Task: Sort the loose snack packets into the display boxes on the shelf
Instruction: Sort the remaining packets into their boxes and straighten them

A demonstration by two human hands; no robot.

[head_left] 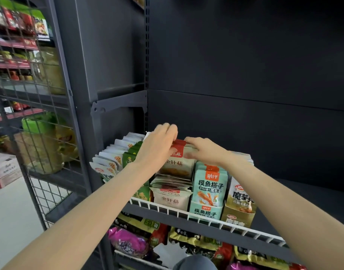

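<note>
Both hands, left hand (161,143) and right hand (203,151), grip the upright enoki mushroom packet (178,161), which next needs seating in its display box (172,199) by the shelf's front edge.

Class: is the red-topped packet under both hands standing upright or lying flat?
Upright. The red-topped packet stands on edge with its printed face forward, gripped at its top by the left hand and right hand.
</note>
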